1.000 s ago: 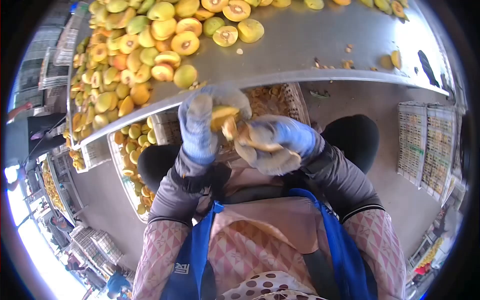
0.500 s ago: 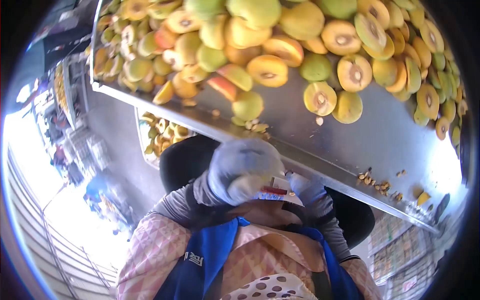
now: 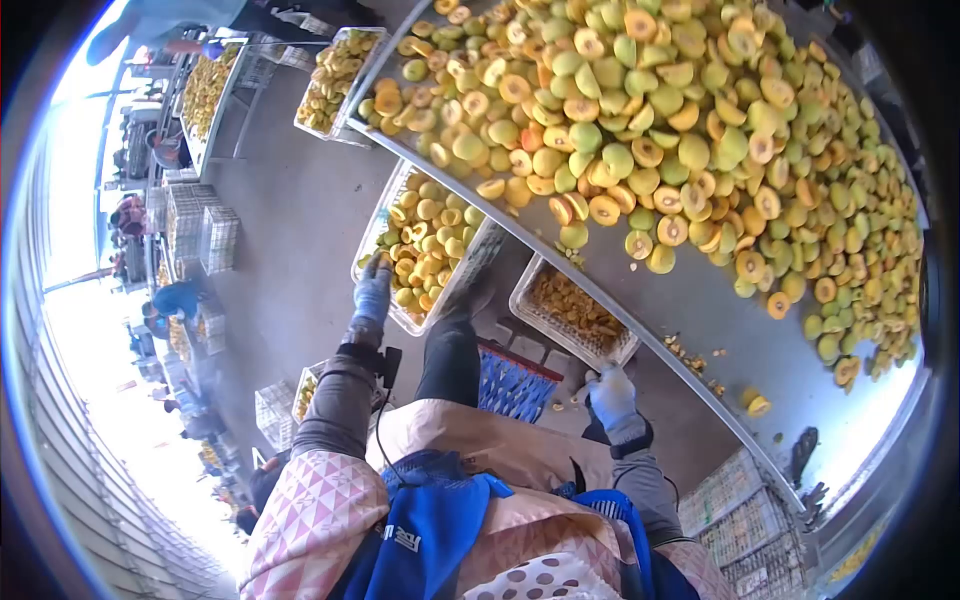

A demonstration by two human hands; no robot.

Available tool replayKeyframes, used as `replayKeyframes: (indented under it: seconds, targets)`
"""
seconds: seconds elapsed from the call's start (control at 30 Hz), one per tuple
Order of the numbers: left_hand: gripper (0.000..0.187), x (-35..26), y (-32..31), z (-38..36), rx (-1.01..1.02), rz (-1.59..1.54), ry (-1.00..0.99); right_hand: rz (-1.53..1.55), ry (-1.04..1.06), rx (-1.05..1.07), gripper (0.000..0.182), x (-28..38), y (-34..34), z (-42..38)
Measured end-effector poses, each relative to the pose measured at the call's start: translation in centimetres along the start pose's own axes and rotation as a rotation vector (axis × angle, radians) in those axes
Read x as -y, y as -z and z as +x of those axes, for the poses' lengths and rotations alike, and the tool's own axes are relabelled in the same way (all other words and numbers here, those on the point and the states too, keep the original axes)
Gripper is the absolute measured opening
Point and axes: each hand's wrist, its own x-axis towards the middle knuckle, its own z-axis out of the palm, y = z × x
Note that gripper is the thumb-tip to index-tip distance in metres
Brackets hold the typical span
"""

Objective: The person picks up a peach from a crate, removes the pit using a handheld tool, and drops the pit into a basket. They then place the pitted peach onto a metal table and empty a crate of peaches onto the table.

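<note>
Two gloved hands are stretched down from a person in a pink patterned top and blue apron. The left hand (image 3: 372,290) reaches toward ten o'clock and rests at the near edge of a white crate (image 3: 385,215) filled with whole yellow-green fruit (image 3: 425,240); its fingers curl loosely against the rim, and whether they grip anything cannot be told. The right hand (image 3: 611,395) sits at about three o'clock from the picture's middle, just beneath the edge of the long metal table (image 3: 690,310). It looks partly closed, but what it holds, if anything, is too small to make out. Between the hands, a smaller tray (image 3: 575,310) of brownish pits lies under the table edge, with a blue crate (image 3: 510,385) just below it. The tabletop, running from twelve o'clock to four o'clock, is heaped with halved and whole fruit (image 3: 650,130). More filled crates (image 3: 335,65) stand at eleven o'clock.
</note>
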Motion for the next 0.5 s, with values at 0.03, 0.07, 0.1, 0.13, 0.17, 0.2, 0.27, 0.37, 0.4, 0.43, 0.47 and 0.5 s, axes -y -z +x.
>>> replayKeyframes:
  seconds: [0.03, 0.07, 0.1, 0.13, 0.17, 0.2, 0.27, 0.37, 0.4, 0.43, 0.47, 0.5]
  targets:
    - [0.039, -5.3, 2.8, -2.4, 0.073, 0.029, 0.098, -0.066, 0.080, -0.086, 0.028, -0.2, 0.9, -1.9]
    - [0.038, -5.1, 2.6, -2.9, 0.049, -0.059, 0.048, -0.127, 0.163, -0.187, 0.027, -0.8, 1.9, -3.5]
    - [0.037, -4.4, 2.2, -3.7, 0.037, -0.140, 0.000, -0.137, 0.160, -0.245, 0.026, -0.7, 2.8, -5.3]
    - [0.036, -5.9, 2.7, -4.7, 0.104, -0.341, 0.093, -0.146, 0.151, -0.301, 0.025, -0.6, 3.4, -7.2]
    - [0.034, -7.1, 3.4, -5.2, 0.181, -0.541, 0.182, -0.154, 0.140, -0.358, 0.024, 0.0, 3.6, -8.8]
    - [0.033, -6.1, 3.2, -5.1, 0.247, -0.629, 0.128, -0.147, 0.093, -0.396, 0.023, 0.7, 3.3, -10.4]
    - [0.030, -3.8, 4.2, -4.5, 0.385, -0.707, 0.063, -0.141, 0.001, -0.464, 0.022, 3.2, 1.9, -13.1]
    - [0.029, 1.6, 10.9, -2.9, 0.469, -0.749, 0.029, -0.158, -0.097, -0.486, 0.024, 7.8, -3.4, -15.5]
    - [0.028, 5.3, 12.5, -1.9, 0.473, -0.810, 0.045, -0.070, -0.137, -0.495, 0.024, 9.5, -5.8, -16.2]
    - [0.028, 8.6, 15.5, -1.1, 0.452, -0.796, 0.069, -0.151, -0.097, -0.493, 0.024, 13.6, -7.9, -17.1]
    - [0.028, 11.7, 19.6, -0.7, 0.442, -0.776, 0.094, -0.230, -0.069, -0.488, 0.024, 18.6, -9.6, -18.0]
    - [0.028, 15.1, 23.4, -0.5, 0.446, -0.752, 0.114, -0.305, -0.055, -0.485, 0.024, 22.8, -11.4, -19.0]
